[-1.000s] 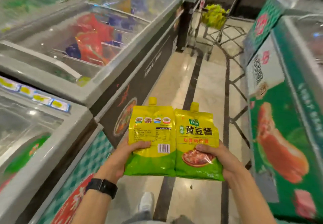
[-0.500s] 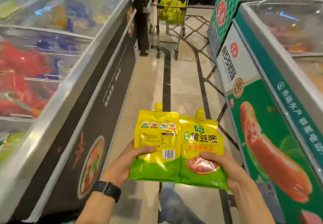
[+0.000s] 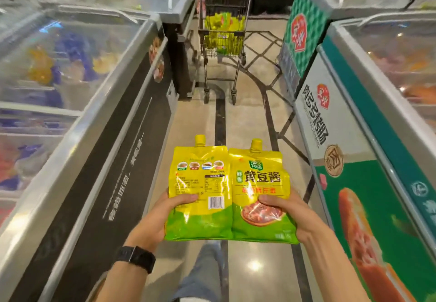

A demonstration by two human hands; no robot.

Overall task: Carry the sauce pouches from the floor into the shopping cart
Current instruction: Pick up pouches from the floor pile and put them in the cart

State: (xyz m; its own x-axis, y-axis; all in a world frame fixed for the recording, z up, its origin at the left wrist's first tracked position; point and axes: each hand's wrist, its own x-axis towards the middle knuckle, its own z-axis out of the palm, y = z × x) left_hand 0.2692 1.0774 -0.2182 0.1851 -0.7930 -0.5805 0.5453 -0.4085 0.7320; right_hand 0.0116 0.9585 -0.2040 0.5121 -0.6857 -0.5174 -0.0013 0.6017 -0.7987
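The left hand (image 3: pixel 154 218) pinches the back-facing sauce pouch (image 3: pixel 199 183), thumb on top. Touching it, the label-facing sauce pouch (image 3: pixel 258 183) sits pinched in the right hand (image 3: pixel 293 218). It is best to hold both level and walk straight to the shopping cart (image 3: pixel 224 42), well ahead.

The right pouch (image 3: pixel 262 183), low at five o'clock, faces front. It reads 黄豆酱 in large dark characters, with a small green 鲜香 at their nine o'clock. The red line beneath is blurred. At its nine o'clock the left pouch (image 3: pixel 198 179) shows its back: a barcode (image 3: pixel 216 202) and a table, the print too small to read. At three o'clock the freezer panel (image 3: pixel 313 122) bears big dark characters, which I cannot read. At eight o'clock white lettering on the black freezer side (image 3: pixel 122 172) is blurred.
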